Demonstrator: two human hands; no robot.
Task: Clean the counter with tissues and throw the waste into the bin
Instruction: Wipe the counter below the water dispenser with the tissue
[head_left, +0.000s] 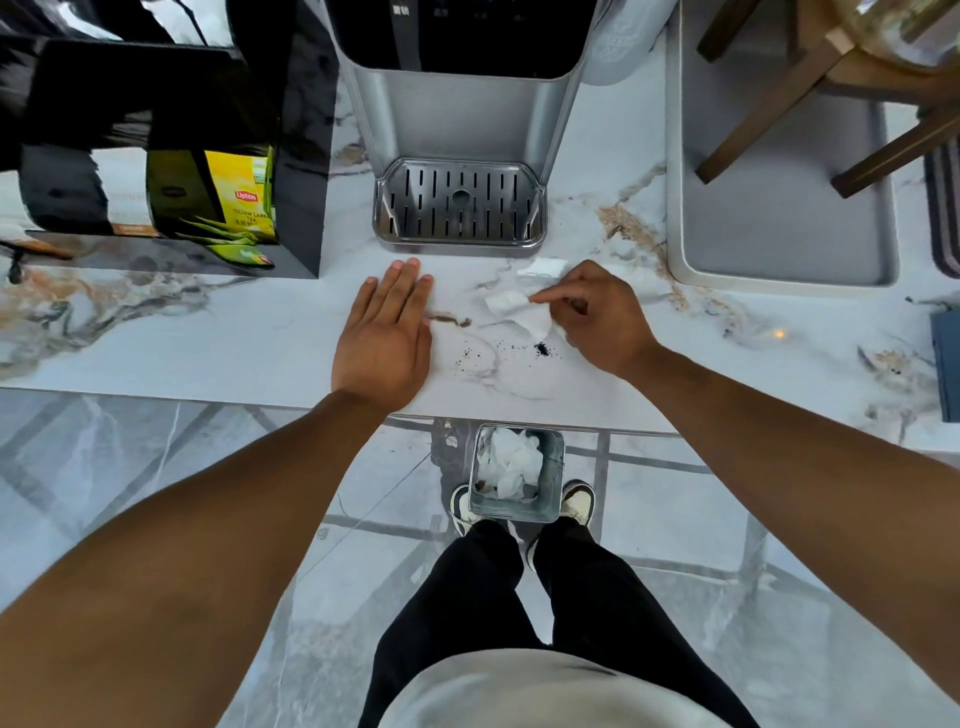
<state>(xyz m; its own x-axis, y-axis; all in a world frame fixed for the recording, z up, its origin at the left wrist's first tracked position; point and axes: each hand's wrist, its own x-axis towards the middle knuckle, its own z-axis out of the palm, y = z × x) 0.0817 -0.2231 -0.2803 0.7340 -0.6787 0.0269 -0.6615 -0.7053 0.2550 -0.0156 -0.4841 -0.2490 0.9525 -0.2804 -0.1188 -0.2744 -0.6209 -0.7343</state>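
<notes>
In front of the water dispenser (460, 130), the right hand (602, 317) pinches a crumpled tissue (522, 309) on the counter (208, 343) — the left hand (387, 332) lies flat, open, holding nothing — dark crumbs (541, 349) between them.

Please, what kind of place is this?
Probably a home kitchen or tea corner: a water dispenser with a drip tray stands on a marble-look counter, a box of Lipton tea is beside it, and a small bin is on the floor.
</notes>
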